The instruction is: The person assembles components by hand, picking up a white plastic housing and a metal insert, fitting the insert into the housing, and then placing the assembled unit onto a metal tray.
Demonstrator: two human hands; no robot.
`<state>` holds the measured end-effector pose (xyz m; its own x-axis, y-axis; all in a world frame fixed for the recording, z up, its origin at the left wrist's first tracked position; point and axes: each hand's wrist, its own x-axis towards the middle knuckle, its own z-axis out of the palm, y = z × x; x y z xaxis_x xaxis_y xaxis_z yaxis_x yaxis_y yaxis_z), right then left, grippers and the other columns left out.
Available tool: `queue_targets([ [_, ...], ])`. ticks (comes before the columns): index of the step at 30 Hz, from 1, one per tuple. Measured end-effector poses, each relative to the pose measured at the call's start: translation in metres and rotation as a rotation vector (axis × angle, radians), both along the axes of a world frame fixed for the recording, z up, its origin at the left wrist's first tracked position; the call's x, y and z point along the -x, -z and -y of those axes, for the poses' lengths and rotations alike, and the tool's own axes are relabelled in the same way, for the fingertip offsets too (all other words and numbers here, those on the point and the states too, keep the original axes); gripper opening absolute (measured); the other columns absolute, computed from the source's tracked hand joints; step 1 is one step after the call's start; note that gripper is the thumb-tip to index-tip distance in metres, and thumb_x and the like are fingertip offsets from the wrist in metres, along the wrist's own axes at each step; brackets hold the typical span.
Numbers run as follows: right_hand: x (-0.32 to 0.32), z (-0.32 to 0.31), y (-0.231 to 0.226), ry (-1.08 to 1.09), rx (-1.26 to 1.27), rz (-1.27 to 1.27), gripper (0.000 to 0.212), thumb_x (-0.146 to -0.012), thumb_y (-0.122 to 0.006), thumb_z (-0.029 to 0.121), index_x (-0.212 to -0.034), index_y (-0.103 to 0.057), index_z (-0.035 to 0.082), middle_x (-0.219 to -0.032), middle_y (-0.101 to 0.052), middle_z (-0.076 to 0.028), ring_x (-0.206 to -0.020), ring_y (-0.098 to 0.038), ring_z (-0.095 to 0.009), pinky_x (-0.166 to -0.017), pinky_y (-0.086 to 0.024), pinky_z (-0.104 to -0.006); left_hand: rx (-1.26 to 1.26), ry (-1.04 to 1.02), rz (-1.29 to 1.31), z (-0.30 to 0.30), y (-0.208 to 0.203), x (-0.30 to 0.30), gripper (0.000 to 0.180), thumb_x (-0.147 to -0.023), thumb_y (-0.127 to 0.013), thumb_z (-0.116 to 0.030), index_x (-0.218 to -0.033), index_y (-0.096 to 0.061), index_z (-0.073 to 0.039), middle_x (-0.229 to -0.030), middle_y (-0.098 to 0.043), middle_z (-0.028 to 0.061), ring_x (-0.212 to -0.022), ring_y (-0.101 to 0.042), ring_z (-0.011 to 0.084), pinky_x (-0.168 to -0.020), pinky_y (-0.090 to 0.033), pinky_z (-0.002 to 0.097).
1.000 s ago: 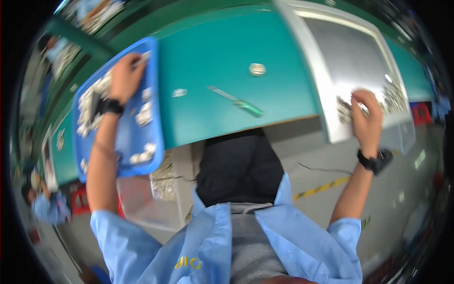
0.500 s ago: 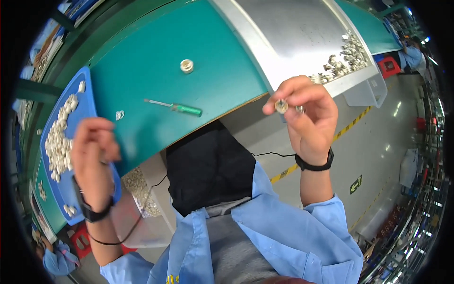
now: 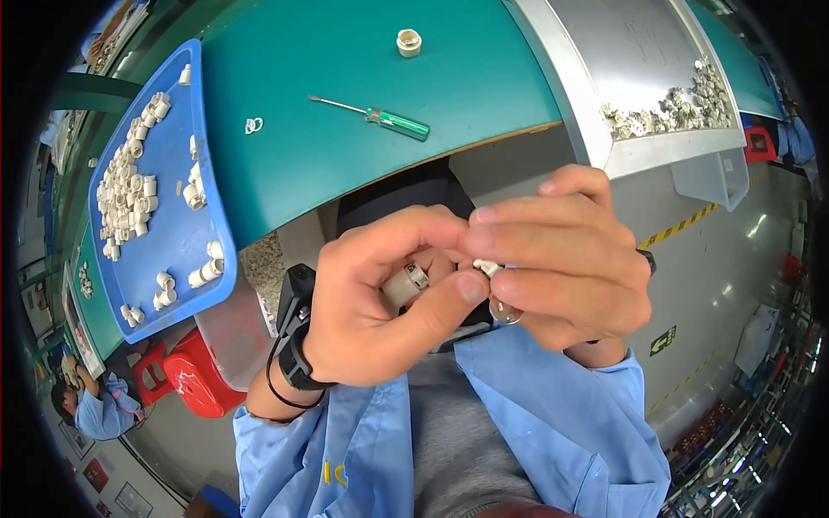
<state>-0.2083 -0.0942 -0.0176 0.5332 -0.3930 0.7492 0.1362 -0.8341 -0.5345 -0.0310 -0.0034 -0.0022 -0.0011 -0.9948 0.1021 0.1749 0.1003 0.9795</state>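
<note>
My two hands meet in front of my body. My left hand [image 3: 350, 298] is closed, with a white cylindrical plastic part [image 3: 402, 287] held against its palm by curled fingers. Its thumb and forefinger reach the fingers of my right hand [image 3: 570, 268]. My right hand is closed on a small pale metal piece [image 3: 488, 268], which the left thumb tip also touches. Below that piece, a shiny rounded piece [image 3: 505, 311] shows under the right fingers; its kind is unclear. The fingers partly hide all these parts.
A blue tray [image 3: 226, 226] with many white cylindrical parts stands at left. On the green table [image 3: 294, 173] lie a green-handled screwdriver [image 3: 397, 123], a white ring-shaped part [image 3: 408, 43] and a small pale piece [image 3: 253, 126]. A metal tray [image 3: 596, 142] at right holds small metal pieces.
My left hand has come from beside the blue tray to my right hand and now holds a white cylindrical part. My right hand has moved down, and the view has shifted.
</note>
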Motion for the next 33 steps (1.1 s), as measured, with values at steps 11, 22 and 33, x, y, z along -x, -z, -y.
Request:
queue_targets([
  [11, -0.006, -0.008, 0.016, 0.016, -0.257, 0.078, 0.021, -0.081, -0.067, 0.002, -0.101, -0.063, 0.002, -0.107, -0.070, -0.023, -0.090, -0.073, -0.030, -0.096, -0.043, -0.0441, 0.240, -0.117, 0.168, 0.001, 0.014, 0.003, 0.022, -0.086, -0.067, 0.007, -0.107, -0.064, 0.010, -0.084, -0.067, 0.0131, -0.064, -0.057, 0.0129, -0.055, -0.042, 0.0248],
  [22, -0.010, -0.007, 0.018, 0.072, -0.247, -0.006, 0.028, -0.078, -0.067, 0.005, -0.105, -0.065, -0.003, -0.098, -0.071, -0.025, -0.085, -0.069, -0.028, -0.098, -0.043, -0.0448, 0.269, -0.170, 0.363, 0.003, 0.016, 0.001, 0.022, -0.086, -0.065, 0.011, -0.108, -0.063, 0.012, -0.085, -0.067, 0.0160, -0.065, -0.060, 0.0155, -0.055, -0.046, 0.0237],
  [33, -0.005, 0.004, 0.015, 0.016, -0.199, -0.082, 0.023, -0.077, -0.069, 0.006, -0.099, -0.065, -0.001, -0.094, -0.072, -0.022, -0.079, -0.069, -0.026, -0.101, -0.039, -0.0518, 0.225, -0.243, 0.406, 0.002, 0.026, 0.010, 0.017, -0.084, -0.065, 0.007, -0.101, -0.061, 0.009, -0.077, -0.062, 0.0110, -0.053, -0.050, 0.0108, -0.045, -0.037, 0.0223],
])
